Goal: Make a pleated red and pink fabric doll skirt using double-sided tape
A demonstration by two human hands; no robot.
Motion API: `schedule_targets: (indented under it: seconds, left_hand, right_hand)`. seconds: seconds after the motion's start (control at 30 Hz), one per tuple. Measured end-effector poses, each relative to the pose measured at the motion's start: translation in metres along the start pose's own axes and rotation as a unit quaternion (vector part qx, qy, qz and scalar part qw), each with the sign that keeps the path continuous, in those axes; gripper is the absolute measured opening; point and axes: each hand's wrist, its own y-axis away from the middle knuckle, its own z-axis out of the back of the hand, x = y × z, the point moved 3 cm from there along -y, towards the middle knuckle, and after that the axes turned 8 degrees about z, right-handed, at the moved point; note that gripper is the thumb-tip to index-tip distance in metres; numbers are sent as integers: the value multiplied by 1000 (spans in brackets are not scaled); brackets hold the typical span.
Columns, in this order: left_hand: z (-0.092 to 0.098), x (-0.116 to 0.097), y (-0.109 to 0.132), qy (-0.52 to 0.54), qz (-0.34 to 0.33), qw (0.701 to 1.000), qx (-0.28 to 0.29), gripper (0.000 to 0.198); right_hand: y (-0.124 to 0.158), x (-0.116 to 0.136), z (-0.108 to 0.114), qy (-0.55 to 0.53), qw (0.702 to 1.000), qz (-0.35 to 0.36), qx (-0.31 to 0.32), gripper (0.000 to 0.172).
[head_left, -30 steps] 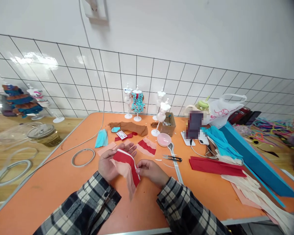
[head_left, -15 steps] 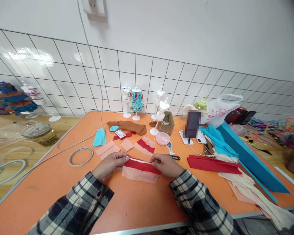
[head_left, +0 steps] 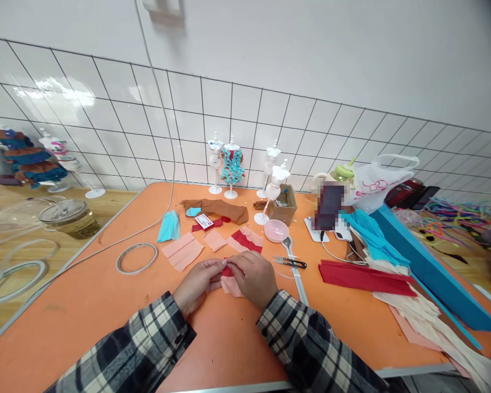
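My left hand and my right hand meet over the orange table, thumbs and fingertips pinched close together. Between them is a red and pink crepe paper piece, mostly covered by the right hand. Its pink lower part hangs below the fingers; the top edge is hidden. Just beyond lies a similar red and pink piece, with plain pink pieces to its left. Black-handled thread snips rest right of my right hand, beside a grey spoon and a pink bowl.
Small white dress forms stand along the tiled wall near a cardboard box. A tape roll lies at left, by a cable. Folded red paper, blue sheets and a phone occupy the right side.
My right hand has moved left to meet my left hand. The stretched piece is now mostly covered, and its white-strip edge is out of sight. The snips and spoon area are uncovered.
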Motion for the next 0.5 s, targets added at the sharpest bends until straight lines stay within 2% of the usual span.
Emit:
schedule_targets:
  seconds: [0.07, 0.17, 0.27, 0.4, 0.5]
  left_hand:
    - [-2, -1, 0, -26, -16, 999, 22, 34]
    - [-3, -7, 0, -155, -90, 983, -30, 30]
    - [-6, -13, 4, -285, -158, 941, -91, 26]
    - [-11, -16, 12, -407, -212, 881, -111, 27]
    - [-13, -16, 18, -505, -250, 816, -129, 27]
  right_hand:
    - [2, -6, 2, 6, 1000, -5, -4, 25]
    - [6, -9, 6, 13, 1000, -16, -4, 21]
    - [7, -6, 9, 3, 1000, -19, -19, 18]
    - [8, -4, 11, -21, 998, -12, -50, 14]
    - [10, -4, 10, -14, 999, -9, -49, 13]
